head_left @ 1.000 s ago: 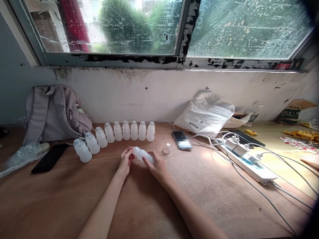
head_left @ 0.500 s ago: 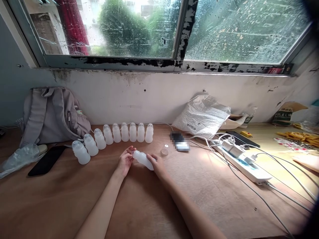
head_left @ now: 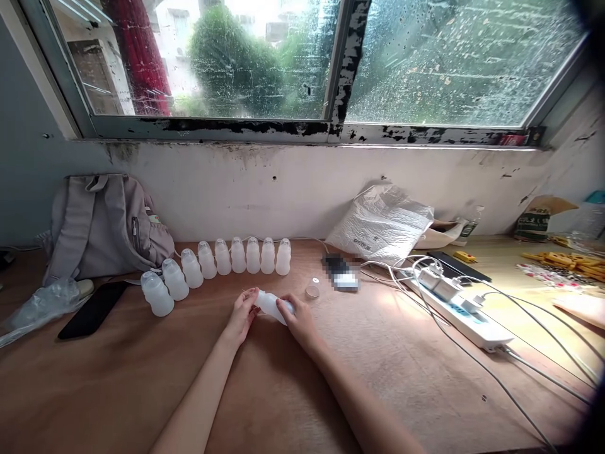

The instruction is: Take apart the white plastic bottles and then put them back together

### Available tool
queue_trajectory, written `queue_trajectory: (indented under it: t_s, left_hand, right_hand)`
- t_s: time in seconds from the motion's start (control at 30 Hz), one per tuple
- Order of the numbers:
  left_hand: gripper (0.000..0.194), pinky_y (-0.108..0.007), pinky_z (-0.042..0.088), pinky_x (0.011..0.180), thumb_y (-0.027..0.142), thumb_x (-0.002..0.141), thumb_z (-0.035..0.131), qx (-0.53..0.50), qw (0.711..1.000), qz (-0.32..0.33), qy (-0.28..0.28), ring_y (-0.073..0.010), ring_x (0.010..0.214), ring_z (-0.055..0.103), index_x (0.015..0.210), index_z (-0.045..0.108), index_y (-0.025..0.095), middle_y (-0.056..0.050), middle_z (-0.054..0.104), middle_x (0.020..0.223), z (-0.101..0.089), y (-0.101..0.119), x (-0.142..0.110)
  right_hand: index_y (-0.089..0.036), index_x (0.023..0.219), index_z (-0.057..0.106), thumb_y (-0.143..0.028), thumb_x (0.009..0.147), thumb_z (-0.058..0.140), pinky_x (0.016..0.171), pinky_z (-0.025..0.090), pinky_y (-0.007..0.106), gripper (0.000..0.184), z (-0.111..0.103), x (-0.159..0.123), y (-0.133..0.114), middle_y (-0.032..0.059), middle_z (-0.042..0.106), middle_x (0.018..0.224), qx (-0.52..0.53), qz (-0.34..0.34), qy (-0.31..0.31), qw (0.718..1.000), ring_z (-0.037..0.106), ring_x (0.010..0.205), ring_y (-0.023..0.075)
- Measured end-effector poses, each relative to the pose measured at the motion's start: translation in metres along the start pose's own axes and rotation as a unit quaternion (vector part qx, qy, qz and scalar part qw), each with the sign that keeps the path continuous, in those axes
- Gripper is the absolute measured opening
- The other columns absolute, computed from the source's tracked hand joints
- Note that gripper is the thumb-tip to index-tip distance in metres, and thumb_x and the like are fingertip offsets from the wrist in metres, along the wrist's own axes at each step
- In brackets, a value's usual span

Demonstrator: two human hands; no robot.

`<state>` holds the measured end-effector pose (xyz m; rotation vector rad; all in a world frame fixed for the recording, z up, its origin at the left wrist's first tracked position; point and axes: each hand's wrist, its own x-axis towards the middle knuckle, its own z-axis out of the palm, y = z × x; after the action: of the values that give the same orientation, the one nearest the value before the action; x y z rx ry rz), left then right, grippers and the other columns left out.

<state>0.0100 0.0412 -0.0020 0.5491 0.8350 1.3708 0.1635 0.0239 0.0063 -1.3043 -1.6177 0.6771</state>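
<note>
Gripping a frosted white bottle (head_left: 270, 306) in the head view, my right hand (head_left: 299, 320) wraps its right-hand end, thumb laid along the side facing me. The bottle is tilted nearly onto its side above the brown table (head_left: 142, 391), between my two hands. My left hand (head_left: 242, 315) is at its other end, fingers curled in close around the tip; they hide that end, so I cannot tell whether they pinch it or merely touch it. Just beyond my right hand, apart from it, a small clear cap (head_left: 312, 289) sits on the tabletop. Farther back, nine bottles (head_left: 238, 257) like mine stand upright in a curving row that bends toward me at the left. Behind the row's left end slumps a grey backpack (head_left: 104, 227), with a flat black object (head_left: 92, 312) lying before it. Off to my right runs a white power strip (head_left: 472, 325) with chargers plugged in.
</note>
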Motion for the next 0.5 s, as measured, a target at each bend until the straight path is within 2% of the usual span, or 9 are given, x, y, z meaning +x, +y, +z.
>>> queue_trajectory:
  t_s: [0.07, 0.13, 0.17, 0.23, 0.27, 0.3, 0.33, 0.37, 0.5]
  left_hand:
    - [0.028, -0.023, 0.045, 0.064, 0.027, 0.064, 0.067, 0.022, 1.000, 0.020, -0.010, -0.0125, 0.071, 0.058, 0.086, 0.053, 0.017, -0.005, 0.060, 0.085, 0.002, -0.001, -0.002]
    - [0.032, -0.023, 0.045, 0.067, 0.024, 0.061, 0.070, 0.021, 0.998, 0.046, -0.030, -0.0127, 0.074, 0.058, 0.087, 0.052, 0.016, -0.005, 0.060, 0.086, 0.005, 0.000, -0.004]
    - [0.035, -0.023, 0.045, 0.069, 0.022, 0.061, 0.070, 0.017, 0.997, 0.055, -0.049, -0.0130, 0.077, 0.058, 0.090, 0.052, 0.017, -0.005, 0.061, 0.088, 0.006, 0.002, -0.006]
    - [0.040, -0.023, 0.045, 0.072, 0.018, 0.060, 0.071, 0.007, 0.993, 0.066, -0.094, -0.0141, 0.083, 0.058, 0.094, 0.051, 0.017, -0.006, 0.061, 0.093, 0.008, 0.006, -0.010]
    - [0.041, -0.023, 0.044, 0.074, 0.016, 0.060, 0.071, -0.001, 0.991, 0.070, -0.112, -0.0147, 0.086, 0.058, 0.096, 0.051, 0.018, -0.006, 0.060, 0.095, 0.009, 0.008, -0.012]
    - [0.042, -0.023, 0.044, 0.076, 0.015, 0.060, 0.070, -0.010, 0.990, 0.071, -0.123, -0.0151, 0.089, 0.057, 0.097, 0.051, 0.018, -0.006, 0.060, 0.098, 0.010, 0.008, -0.014]
    - [0.041, -0.023, 0.044, 0.077, 0.016, 0.062, 0.069, -0.018, 0.990, 0.066, -0.125, -0.0152, 0.091, 0.056, 0.098, 0.051, 0.018, -0.006, 0.059, 0.101, 0.011, 0.008, -0.015]
    - [0.040, -0.023, 0.044, 0.078, 0.019, 0.064, 0.068, -0.025, 0.991, 0.055, -0.118, -0.0152, 0.092, 0.056, 0.099, 0.050, 0.018, -0.007, 0.058, 0.102, 0.011, 0.007, -0.015]
    - [0.037, -0.028, 0.046, 0.076, 0.034, 0.068, 0.064, -0.028, 0.999, -0.008, -0.037, -0.0174, 0.090, 0.057, 0.098, 0.051, 0.017, -0.010, 0.059, 0.102, 0.011, -0.003, -0.013]
  right_hand:
    - [-0.019, 0.075, 0.059, -0.045, 0.074, 0.046, 0.061, 0.042, 0.026, 0.030, 0.000, 0.000, -0.001, 0.0038, 0.062, 0.073, 0.027, 0.019, 0.003, 0.999, 0.056, 0.068, 0.0176]
    - [-0.017, 0.075, 0.058, -0.050, 0.075, 0.041, 0.047, 0.040, 0.024, 0.037, -0.003, 0.002, -0.001, 0.0042, 0.061, 0.065, 0.104, 0.116, -0.058, 0.986, 0.054, 0.055, 0.0156]
    - [-0.016, 0.076, 0.057, -0.052, 0.076, 0.037, 0.040, 0.036, 0.023, 0.041, -0.005, 0.004, 0.000, 0.0041, 0.059, 0.061, 0.154, 0.182, -0.113, 0.965, 0.050, 0.047, 0.0141]
    - [-0.014, 0.080, 0.056, -0.055, 0.077, 0.031, 0.032, 0.029, 0.021, 0.048, -0.010, 0.008, 0.002, 0.0034, 0.056, 0.055, 0.249, 0.292, -0.228, 0.895, 0.043, 0.037, 0.0109]
    - [-0.013, 0.081, 0.055, -0.056, 0.077, 0.030, 0.031, 0.028, 0.020, 0.050, -0.012, 0.009, 0.002, 0.0032, 0.055, 0.054, 0.284, 0.319, -0.265, 0.864, 0.042, 0.035, 0.0098]
    - [-0.013, 0.082, 0.055, -0.058, 0.077, 0.030, 0.031, 0.028, 0.019, 0.051, -0.014, 0.010, 0.003, 0.0031, 0.055, 0.055, 0.309, 0.326, -0.282, 0.848, 0.041, 0.036, 0.0090]
    - [-0.013, 0.083, 0.054, -0.059, 0.076, 0.031, 0.032, 0.028, 0.019, 0.051, -0.014, 0.010, 0.002, 0.0027, 0.055, 0.056, 0.321, 0.316, -0.281, 0.847, 0.042, 0.036, 0.0085]
    - [-0.014, 0.085, 0.054, -0.059, 0.075, 0.034, 0.033, 0.029, 0.019, 0.050, -0.013, 0.009, 0.002, 0.0022, 0.054, 0.057, 0.319, 0.291, -0.267, 0.861, 0.042, 0.038, 0.0083]
    - [-0.018, 0.088, 0.054, -0.049, 0.057, 0.065, 0.046, 0.037, 0.020, 0.045, -0.001, -0.001, -0.004, 0.0008, 0.057, 0.073, 0.182, 0.109, -0.187, 0.959, 0.050, 0.058, 0.0116]
